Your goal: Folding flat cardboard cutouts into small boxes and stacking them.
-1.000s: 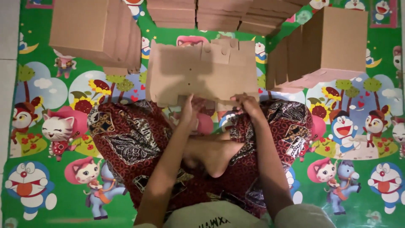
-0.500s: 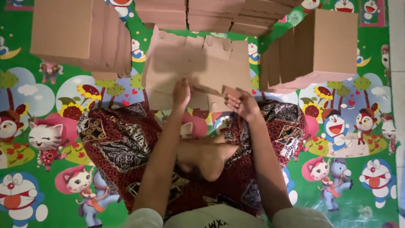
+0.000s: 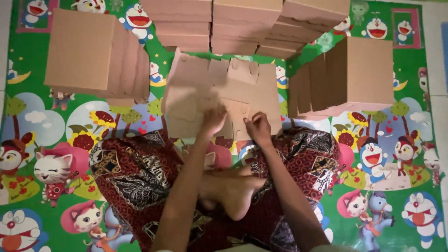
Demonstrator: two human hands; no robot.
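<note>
Lifted higher than half a second ago, the flat brown die-cut cardboard sheet (image 3: 219,95) sits at your 12 o'clock; your left hand (image 3: 212,122) and right hand (image 3: 258,128) both pinch its lower edge, above the green cartoon floor mat (image 3: 60,121)
</note>
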